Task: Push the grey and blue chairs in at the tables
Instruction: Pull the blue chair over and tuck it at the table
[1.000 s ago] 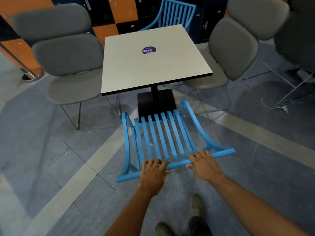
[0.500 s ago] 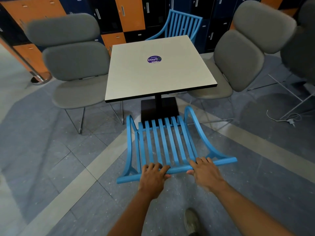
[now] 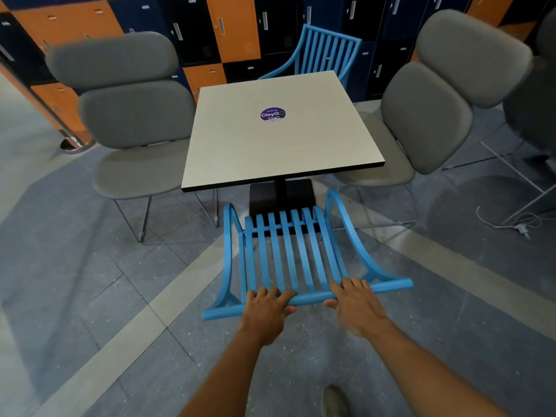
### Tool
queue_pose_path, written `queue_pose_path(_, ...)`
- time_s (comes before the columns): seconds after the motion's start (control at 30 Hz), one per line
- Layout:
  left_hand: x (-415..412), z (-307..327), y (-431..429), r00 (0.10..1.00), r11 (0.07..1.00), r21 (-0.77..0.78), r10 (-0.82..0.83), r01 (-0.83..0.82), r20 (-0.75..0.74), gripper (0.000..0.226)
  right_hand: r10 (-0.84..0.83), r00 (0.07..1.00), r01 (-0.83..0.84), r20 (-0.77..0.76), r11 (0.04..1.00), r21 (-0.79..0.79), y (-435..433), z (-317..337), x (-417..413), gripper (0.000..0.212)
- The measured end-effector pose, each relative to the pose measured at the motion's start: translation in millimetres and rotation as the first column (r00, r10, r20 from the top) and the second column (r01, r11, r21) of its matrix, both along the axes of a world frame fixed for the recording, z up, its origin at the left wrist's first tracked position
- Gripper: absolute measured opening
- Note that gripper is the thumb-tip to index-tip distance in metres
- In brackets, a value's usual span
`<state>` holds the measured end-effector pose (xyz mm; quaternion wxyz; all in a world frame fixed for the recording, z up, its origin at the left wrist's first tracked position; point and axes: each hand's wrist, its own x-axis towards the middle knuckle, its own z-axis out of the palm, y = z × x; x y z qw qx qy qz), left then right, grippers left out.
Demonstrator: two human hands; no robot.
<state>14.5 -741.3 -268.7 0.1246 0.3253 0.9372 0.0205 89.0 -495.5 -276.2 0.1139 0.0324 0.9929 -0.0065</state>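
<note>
Pushing step, head view: left hand (image 3: pixel 266 308) and right hand (image 3: pixel 353 302) both grip top rail of near blue chair (image 3: pixel 288 251), fingers curled over rail, thumbs beneath. Chair stands at near edge of table (image 3: pixel 270 152), its front apparently just under tabletop, though seat mostly hidden. Left grey chair (image 3: pixel 126 115) and right grey chair (image 3: pixel 427 115) sit at table's side edges, far blue chair (image 3: pixel 326 49) at far edge. Next, in 1 move: straight, even shove forward, keeping chair legs clear of pedestal base (image 3: pixel 261 197).

- Near blue chair (image 3: pixel 311 297): seat cannot be made out.
- Far blue chair (image 3: pixel 326 51), 12 o'clock: legs hidden behind table (image 3: pixel 270 152).
- Rightmost grey chair (image 3: pixel 535 100), 3 o'clock: cut by frame edge.
- Sticker (image 3: pixel 273 114): small print unreadable.
- Shoe (image 3: pixel 334 401), 6 o'clock: cropped.
</note>
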Motion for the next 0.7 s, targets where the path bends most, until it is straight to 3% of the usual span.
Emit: queue_pose_path(0.7, -38.6, -3.9, 21.5, 0.999, 0.999, 0.004, 0.038, -0.038, 0.026, 0.041, 0.044, 0.997, -0.035, 0.065, 0.99, -0.133, 29.1, 4.9, -43.5, 0.053)
